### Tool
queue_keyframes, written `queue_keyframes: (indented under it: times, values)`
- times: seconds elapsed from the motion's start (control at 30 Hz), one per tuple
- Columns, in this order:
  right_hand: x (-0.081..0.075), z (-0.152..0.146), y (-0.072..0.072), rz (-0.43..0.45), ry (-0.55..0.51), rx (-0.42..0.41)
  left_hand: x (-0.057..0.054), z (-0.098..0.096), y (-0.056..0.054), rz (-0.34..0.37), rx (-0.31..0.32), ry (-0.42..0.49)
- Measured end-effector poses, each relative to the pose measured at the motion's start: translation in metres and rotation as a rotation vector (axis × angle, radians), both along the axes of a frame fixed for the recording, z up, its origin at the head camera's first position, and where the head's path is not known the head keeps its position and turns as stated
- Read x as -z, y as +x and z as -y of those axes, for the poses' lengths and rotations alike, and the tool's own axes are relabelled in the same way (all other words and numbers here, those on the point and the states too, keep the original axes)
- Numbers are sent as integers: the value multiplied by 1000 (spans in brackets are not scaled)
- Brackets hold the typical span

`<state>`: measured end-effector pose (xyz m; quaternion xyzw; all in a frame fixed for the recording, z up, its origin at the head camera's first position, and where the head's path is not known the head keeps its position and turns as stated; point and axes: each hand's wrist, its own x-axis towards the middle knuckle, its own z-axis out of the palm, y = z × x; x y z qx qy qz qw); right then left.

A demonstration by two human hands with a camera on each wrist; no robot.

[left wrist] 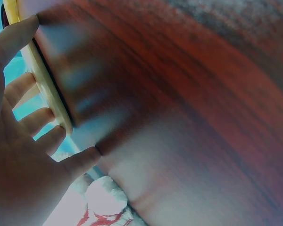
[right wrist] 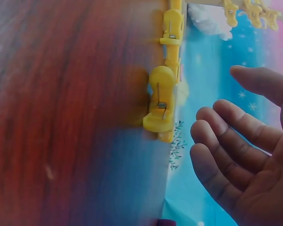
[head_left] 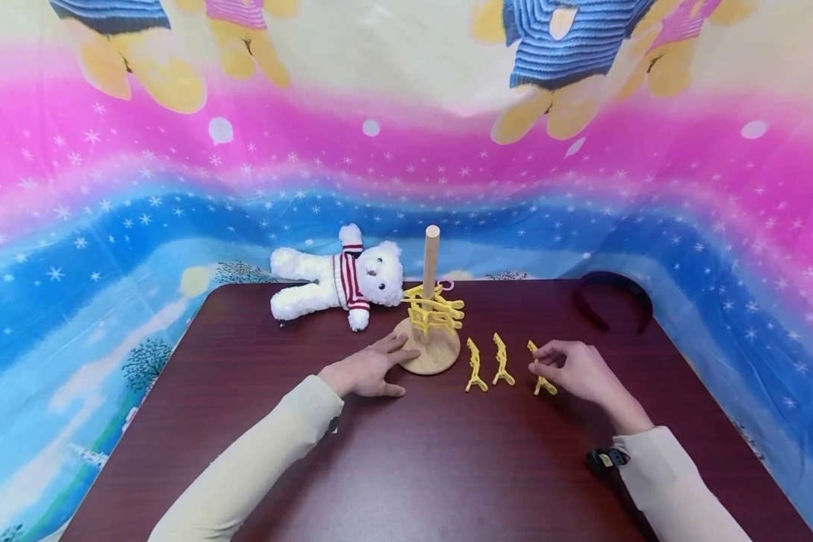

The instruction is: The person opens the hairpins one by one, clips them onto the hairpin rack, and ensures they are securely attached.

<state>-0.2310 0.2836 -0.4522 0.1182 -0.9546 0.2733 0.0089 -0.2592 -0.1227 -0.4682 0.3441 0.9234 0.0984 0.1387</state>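
Note:
A round wooden base [head_left: 436,364] carries an upright wooden post [head_left: 430,256]. Several yellow alligator hair clips [head_left: 436,315] cluster low around the post. My left hand [head_left: 369,367] is spread, its fingertips at the base's left edge; the left wrist view shows the fingers straight along the rim [left wrist: 49,89]. Three similar yellow clips lie in a row right of the base: a left clip [head_left: 473,367], a middle clip [head_left: 501,361] and a right clip [head_left: 545,386]. Over the right clip hovers my right hand [head_left: 576,369]; in the right wrist view its thumb and fingers are apart from the nearest clip [right wrist: 160,101].
A white teddy bear [head_left: 312,282] in a striped sweater lies at the back left, its head close to the post. At the back right is a dark headband [head_left: 613,278]. The brown table [head_left: 406,467] meets a patterned cloth backdrop [head_left: 352,165].

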Motion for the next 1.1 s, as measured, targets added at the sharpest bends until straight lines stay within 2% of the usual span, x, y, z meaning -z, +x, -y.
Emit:
queue_keyframes:
  times: [0.37,0.57,0.9,1.1]
  values:
    - [5,-5,2,72,44,36,1,0,0,-7,-2,-5]
    - [6,-5,3,126,65,22,0,-1,0,-1,-7,-12]
    - [8,-6,1,130,98,-4,1,-1,0,3,-8,-15]
    - [8,-7,0,145,136,45,0,-1,0,5,-11,-13]
